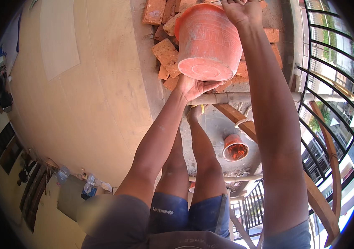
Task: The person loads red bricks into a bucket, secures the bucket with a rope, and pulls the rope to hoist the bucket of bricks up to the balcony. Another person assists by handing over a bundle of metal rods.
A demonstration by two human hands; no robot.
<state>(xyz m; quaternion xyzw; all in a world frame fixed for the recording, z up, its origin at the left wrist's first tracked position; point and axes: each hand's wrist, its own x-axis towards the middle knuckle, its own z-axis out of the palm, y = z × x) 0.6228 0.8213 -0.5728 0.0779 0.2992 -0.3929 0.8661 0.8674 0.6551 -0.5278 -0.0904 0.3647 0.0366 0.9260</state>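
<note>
A dusty orange-red plastic bucket (210,41) is raised in front of me, tilted so that its base faces me and its mouth points away. Beneath it, my left hand (194,88) supports the lower side near the base, palm up; part of its fingers is hidden by the bucket. At the upper edge of the view, my right hand (244,14) is closed at the rim, where a thin wire handle shows. The bucket's inside is out of sight. Broken orange bricks (167,54) lie in a heap behind and around it.
A pale wall (98,83) runs along the left. Below the bucket, a horizontal pole (235,98) crosses, with a wooden beam (237,118) and rope (243,123) beside it. A smaller bucket (227,145) with reddish contents stands lower down. Black metal bars (330,52) line the right.
</note>
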